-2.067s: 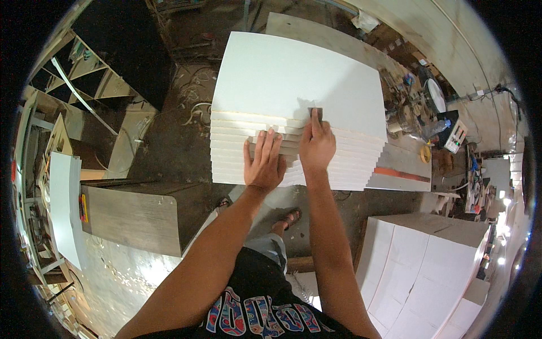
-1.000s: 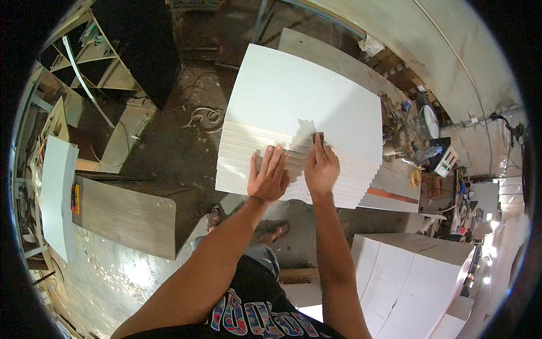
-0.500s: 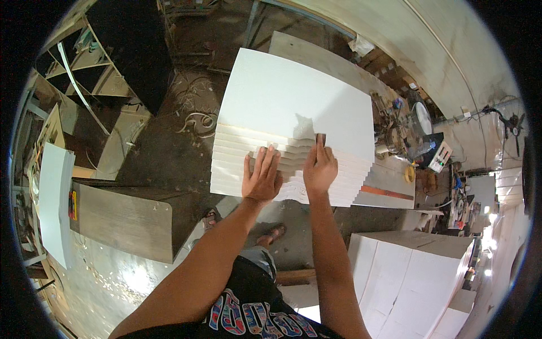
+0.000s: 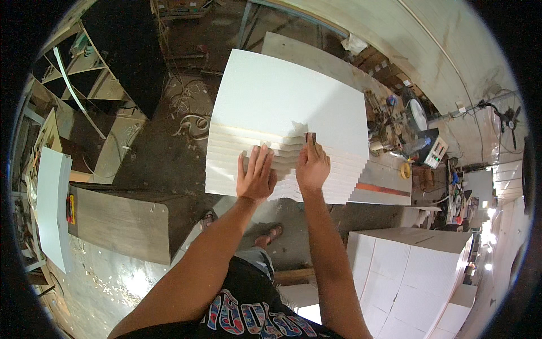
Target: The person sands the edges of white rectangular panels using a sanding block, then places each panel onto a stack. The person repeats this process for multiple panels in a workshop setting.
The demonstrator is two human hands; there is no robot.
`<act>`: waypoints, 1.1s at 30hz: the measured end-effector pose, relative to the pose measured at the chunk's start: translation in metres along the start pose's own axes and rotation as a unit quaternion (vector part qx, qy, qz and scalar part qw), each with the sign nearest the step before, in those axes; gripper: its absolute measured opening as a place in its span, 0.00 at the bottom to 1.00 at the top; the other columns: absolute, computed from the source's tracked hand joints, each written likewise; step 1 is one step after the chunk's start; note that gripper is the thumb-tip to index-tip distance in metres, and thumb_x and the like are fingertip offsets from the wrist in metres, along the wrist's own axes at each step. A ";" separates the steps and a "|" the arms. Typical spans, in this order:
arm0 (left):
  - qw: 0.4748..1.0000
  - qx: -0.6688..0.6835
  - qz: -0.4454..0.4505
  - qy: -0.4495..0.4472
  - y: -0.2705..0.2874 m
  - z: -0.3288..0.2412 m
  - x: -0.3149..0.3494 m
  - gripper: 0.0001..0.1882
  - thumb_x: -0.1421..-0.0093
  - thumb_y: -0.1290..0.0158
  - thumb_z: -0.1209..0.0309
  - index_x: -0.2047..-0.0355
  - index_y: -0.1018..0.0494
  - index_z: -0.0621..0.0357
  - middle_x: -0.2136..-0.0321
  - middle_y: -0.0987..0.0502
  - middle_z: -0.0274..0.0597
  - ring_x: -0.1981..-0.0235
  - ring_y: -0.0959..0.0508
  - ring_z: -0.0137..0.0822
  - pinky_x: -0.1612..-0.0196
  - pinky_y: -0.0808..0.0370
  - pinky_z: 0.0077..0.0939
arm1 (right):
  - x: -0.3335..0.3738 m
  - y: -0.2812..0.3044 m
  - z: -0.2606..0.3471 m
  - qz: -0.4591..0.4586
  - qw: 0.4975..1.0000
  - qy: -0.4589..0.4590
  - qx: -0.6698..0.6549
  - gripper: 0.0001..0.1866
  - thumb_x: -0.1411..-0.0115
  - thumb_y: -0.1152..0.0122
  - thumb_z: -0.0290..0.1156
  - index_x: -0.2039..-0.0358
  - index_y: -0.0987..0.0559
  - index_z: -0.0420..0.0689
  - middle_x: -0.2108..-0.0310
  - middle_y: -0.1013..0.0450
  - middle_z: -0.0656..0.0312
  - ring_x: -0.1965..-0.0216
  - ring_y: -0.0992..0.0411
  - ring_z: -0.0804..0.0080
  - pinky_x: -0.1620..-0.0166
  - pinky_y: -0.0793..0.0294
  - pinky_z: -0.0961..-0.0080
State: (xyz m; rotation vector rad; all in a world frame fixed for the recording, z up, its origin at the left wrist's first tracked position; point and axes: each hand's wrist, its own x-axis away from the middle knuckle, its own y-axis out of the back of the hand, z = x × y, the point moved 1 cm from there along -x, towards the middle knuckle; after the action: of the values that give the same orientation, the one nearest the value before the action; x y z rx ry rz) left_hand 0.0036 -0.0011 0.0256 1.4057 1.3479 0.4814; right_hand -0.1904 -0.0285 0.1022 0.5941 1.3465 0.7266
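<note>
A stack of white boards (image 4: 288,90) lies before me, its near edges fanned out in several steps. My left hand (image 4: 255,174) rests on these stepped edges with its fingers stretched out and slightly spread. To its right, my right hand (image 4: 313,169) is closed, the index finger pressing along a small flat dark-brown piece (image 4: 310,139). That piece touches the stepped edges close to where the top board's wide face begins. Its exact kind is too small to make out. Shadows of the hands fall across the boards.
The stack sits on a workbench (image 4: 384,179) with tools and a yellow tape roll (image 4: 405,169) at right. White panelled boxes (image 4: 406,271) stand at lower right. On the left are a grey-brown panel (image 4: 121,220), a white board pile (image 4: 52,209) and floor scraps (image 4: 193,124).
The whole view has shifted slightly, so the stack sits a little further left. My right hand with the dark piece has moved slightly left along the steps; my left hand stays spread on the boards.
</note>
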 end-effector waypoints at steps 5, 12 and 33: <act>1.000 0.006 0.015 0.003 0.002 0.000 0.000 0.37 0.20 0.51 0.51 0.15 0.40 0.44 0.11 0.49 0.37 0.12 0.49 0.43 0.13 0.54 0.68 | 0.020 -0.004 0.011 0.053 0.998 0.024 0.005 0.23 0.26 0.33 0.30 0.33 0.14 0.42 0.54 0.13 0.49 0.62 0.15 0.51 0.58 0.17 0.54; 1.000 0.004 0.024 0.009 0.002 -0.001 0.001 0.37 0.19 0.52 0.50 0.15 0.39 0.44 0.11 0.49 0.35 0.12 0.49 0.42 0.13 0.56 0.68 | 0.007 0.005 0.003 0.029 0.999 -0.015 0.001 0.25 0.25 0.34 0.35 0.31 0.15 0.42 0.54 0.13 0.51 0.62 0.15 0.52 0.58 0.16 0.54; 0.999 0.035 -0.035 -0.005 0.001 0.001 0.001 0.37 0.21 0.50 0.53 0.15 0.40 0.44 0.12 0.47 0.36 0.13 0.46 0.45 0.14 0.51 0.70 | 0.028 0.006 0.013 0.025 0.996 0.014 -0.079 0.26 0.29 0.33 0.26 0.32 0.16 0.37 0.56 0.14 0.49 0.63 0.17 0.47 0.59 0.18 0.53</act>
State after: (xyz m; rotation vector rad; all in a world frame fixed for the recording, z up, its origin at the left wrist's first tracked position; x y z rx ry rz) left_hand 0.0047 -0.0003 0.0257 1.4106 1.4129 0.3847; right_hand -0.1766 -0.0025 0.0905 0.4939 1.2900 0.8761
